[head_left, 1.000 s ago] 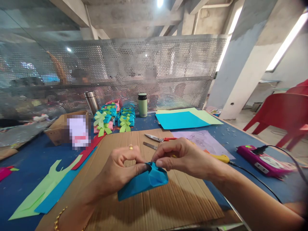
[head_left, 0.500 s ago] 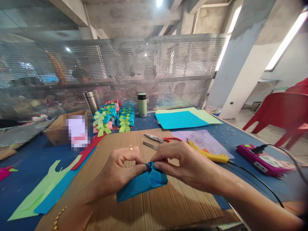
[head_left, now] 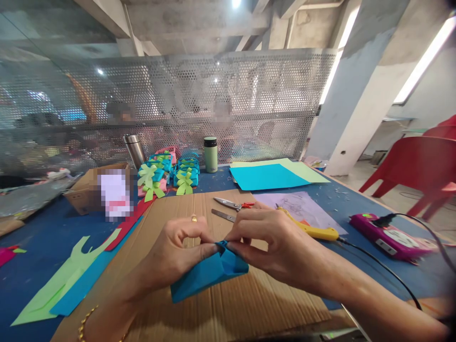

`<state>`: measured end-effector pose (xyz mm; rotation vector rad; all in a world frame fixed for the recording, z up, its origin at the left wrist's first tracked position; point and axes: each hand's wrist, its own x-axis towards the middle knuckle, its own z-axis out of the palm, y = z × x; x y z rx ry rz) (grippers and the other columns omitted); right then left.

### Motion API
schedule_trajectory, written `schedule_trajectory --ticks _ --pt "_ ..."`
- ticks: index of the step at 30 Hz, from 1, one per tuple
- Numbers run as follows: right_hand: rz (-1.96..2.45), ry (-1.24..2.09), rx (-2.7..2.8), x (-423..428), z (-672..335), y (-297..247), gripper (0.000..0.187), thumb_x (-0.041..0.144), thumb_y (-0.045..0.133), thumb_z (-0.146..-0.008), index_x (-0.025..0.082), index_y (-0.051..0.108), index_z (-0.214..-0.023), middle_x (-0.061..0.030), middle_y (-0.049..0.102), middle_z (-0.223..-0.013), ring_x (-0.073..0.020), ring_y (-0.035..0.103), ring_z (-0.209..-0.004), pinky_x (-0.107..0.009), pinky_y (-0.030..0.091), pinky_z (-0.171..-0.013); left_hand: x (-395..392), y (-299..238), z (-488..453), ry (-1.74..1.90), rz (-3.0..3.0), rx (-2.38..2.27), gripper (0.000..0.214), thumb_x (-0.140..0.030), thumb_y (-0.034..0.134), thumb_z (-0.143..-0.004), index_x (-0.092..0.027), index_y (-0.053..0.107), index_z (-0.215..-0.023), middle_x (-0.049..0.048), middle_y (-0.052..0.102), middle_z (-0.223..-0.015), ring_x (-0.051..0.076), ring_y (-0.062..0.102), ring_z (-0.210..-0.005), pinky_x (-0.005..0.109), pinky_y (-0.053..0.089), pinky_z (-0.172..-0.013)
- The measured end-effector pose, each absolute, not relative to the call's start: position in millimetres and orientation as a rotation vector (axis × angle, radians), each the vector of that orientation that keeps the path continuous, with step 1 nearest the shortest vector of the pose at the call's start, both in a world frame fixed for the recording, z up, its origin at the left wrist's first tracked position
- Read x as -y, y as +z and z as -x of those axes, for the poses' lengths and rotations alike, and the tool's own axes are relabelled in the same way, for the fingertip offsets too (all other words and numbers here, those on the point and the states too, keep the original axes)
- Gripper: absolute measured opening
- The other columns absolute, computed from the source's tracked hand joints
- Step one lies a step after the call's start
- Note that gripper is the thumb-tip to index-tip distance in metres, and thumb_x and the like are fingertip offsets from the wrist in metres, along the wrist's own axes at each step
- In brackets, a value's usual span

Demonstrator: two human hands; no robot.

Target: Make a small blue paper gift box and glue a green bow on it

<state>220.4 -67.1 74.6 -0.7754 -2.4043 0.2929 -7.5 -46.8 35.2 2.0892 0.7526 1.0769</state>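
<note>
Closer together now at the top of the blue piece: the right hand has edged in toward the left hand, the small gap between them has narrowed since half a second ago, and the right knuckles now hide more of the red handles of the scissors. And look at the blue piece itself! It's folded paper, bright and plain, with one long smooth face slanting down to a sharp corner at the lower left. Its right end shows creased panels and a shadowed hollow, while the upper edge is gathered into tight little folds right between the two hands. Left fingers are clamped on that upper edge, thumb on the near side; right fingers are pinched on it too, just beside them. All this over the middle of the cardboard, though whether the lower edge touches it, one cannot tell. Just beyond the hands lies a flat metal strip, next to the scissors, and past the right wrist rests the yellow glue gun. Over on the left, cut green paper overlaps a blue strip on the blue surface.
</note>
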Motion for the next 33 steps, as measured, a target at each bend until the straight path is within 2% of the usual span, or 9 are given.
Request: schedule_trajectory --ticks 6,16,23,27,33 --pt "0.828 0.298 2.472 70.6 -221.2 81.9 0.022 0.012 0.062 -0.095 0.017 0.067 -0.074 -0.0001 0.063 -0.073 -0.0126 0.056 -0.070 -0.029 0.038 -0.068 48.4 36.9 5.8 1.044 -2.155 -0.737 0.025 -0.024 0.070 -0.089 -0.016 0.067 -0.066 -0.0014 0.063 -0.065 0.012 0.054 -0.065 0.026 0.040 -0.065" --pt "0.854 0.336 2.481 72.1 -217.3 81.8 0.024 -0.004 0.063 -0.078 0.018 0.057 -0.070 0.0043 0.057 -0.071 -0.0107 0.052 -0.071 -0.026 0.036 -0.066 48.6 37.3 5.7 1.025 -2.175 -0.686 0.025 -0.022 0.071 -0.089 -0.016 0.067 -0.065 -0.0012 0.062 -0.064 0.012 0.054 -0.065 0.027 0.041 -0.065" --pt "0.851 0.369 2.472 73.2 -223.6 80.1 0.014 0.014 0.066 -0.093 0.017 0.067 -0.079 0.0016 0.064 -0.076 -0.0109 0.056 -0.072 -0.027 0.036 -0.067 48.4 37.3 6.9 1.015 -2.153 -0.675 0.024 -0.022 0.071 -0.089 -0.016 0.067 -0.067 -0.0013 0.060 -0.065 0.012 0.053 -0.065 0.027 0.040 -0.066" --pt "0.768 0.376 2.473 71.8 -223.1 79.2 0.014 0.007 0.064 -0.090 0.018 0.067 -0.082 0.0028 0.062 -0.077 -0.0101 0.054 -0.073 -0.027 0.035 -0.067 46.8 36.3 6.6 1.006 -2.162 -0.665 0.024 -0.022 0.070 -0.090 -0.016 0.066 -0.067 -0.0010 0.062 -0.066 0.012 0.053 -0.066 0.028 0.040 -0.068" --pt "0.730 0.319 2.454 70.8 -218.4 76.9 0.021 0.000 0.060 -0.086 0.017 0.059 -0.073 0.0054 0.054 -0.072 -0.0095 0.046 -0.069 -0.027 0.035 -0.070 47.3 36.3 6.0 0.996 -2.171 -0.666 0.025 -0.021 0.070 -0.090 -0.016 0.065 -0.066 -0.0013 0.061 -0.065 0.012 0.053 -0.066 0.027 0.040 -0.066"
